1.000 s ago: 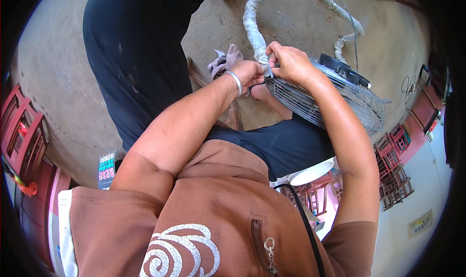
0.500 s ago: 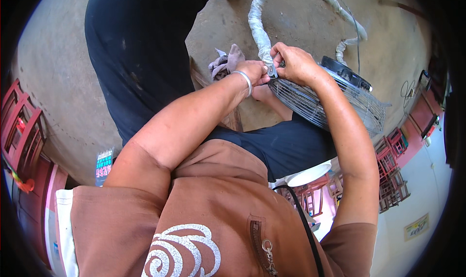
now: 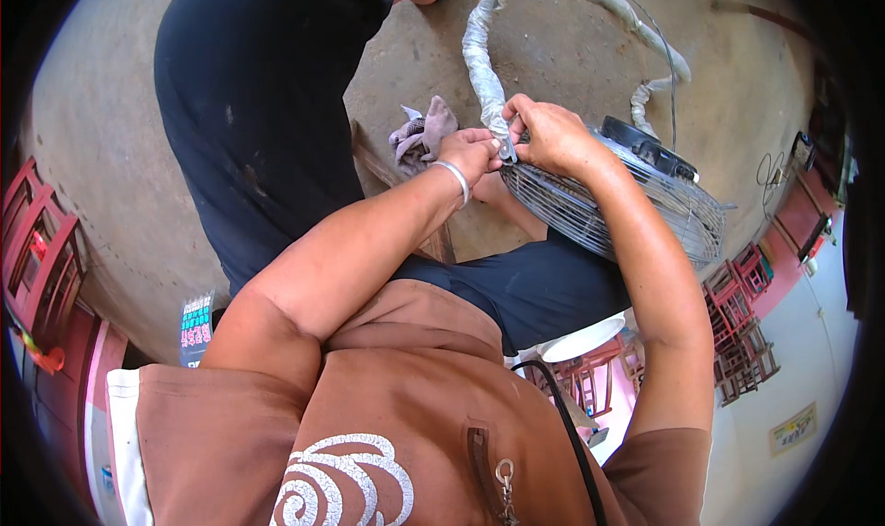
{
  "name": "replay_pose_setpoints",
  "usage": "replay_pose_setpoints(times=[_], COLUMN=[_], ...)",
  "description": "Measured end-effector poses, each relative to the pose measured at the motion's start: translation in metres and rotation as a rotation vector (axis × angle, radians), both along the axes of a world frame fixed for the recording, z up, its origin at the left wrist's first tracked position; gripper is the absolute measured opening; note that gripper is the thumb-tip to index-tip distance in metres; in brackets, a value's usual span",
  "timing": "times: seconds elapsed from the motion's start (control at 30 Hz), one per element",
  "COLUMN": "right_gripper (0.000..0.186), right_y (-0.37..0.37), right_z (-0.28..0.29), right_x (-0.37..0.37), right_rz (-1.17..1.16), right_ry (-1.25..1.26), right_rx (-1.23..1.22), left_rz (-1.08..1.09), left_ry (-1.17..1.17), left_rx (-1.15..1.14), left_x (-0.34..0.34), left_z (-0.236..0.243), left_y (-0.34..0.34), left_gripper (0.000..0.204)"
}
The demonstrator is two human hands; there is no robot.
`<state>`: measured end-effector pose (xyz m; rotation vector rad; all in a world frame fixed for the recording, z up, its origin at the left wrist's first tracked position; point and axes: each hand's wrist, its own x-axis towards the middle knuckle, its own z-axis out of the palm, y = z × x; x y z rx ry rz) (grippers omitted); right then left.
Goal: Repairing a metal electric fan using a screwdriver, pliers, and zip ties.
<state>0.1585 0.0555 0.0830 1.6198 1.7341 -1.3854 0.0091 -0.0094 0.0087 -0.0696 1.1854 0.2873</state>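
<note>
1. From my remote view I see two bare hands meeting at one end of a curved bar (image 3: 484,74) wrapped in white film, above the concrete floor (image 3: 406,51).
2. My left hand (image 3: 472,154) pinches the bar's flat metal tip (image 3: 507,148) between thumb and bent fingers; a silver bracelet (image 3: 456,183) circles that wrist.
3. My right hand (image 3: 550,134) meets the same end from the other side, its thumb and fingers curled against the film; I cannot tell how firmly they grip.
4. The bar arches away from both hands, then bends round toward the right, behind the fan.
5. The fan's wire cage (image 3: 553,203) lies tilted beneath my right forearm, near my thigh, with a black housing (image 3: 645,148) on its far face. Its rim is right by the metal tip; I cannot tell whether they are joined.
6. A crumpled greyish cloth (image 3: 422,139) lies just beyond my left hand.
</note>
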Motion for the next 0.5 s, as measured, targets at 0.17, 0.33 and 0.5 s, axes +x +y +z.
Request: replay_pose_setpoints(times=[0.17,0.33,0.5], right_gripper=[0.043,0.043,0.042], right_y=[-0.003,0.000,-0.001], right_z=[-0.003,-0.001,-0.001], right_x=[0.001,0.000,0.002], right_rz=[-0.004,0.006,-0.008], right_ry=[0.007,0.000,0.010], right_rx=[-0.029,-0.038,-0.046], left_rz=[-0.065,-0.172,-0.492], left_ry=[0.191,0.208,0.424], left_rx=[0.185,0.432,0.730], left_x=[0.003,0.002,-0.004], left_z=[0.007,0.009,0.023], left_y=[-0.005,-0.011,-0.005], left_gripper=[0.024,0.013,0.013])
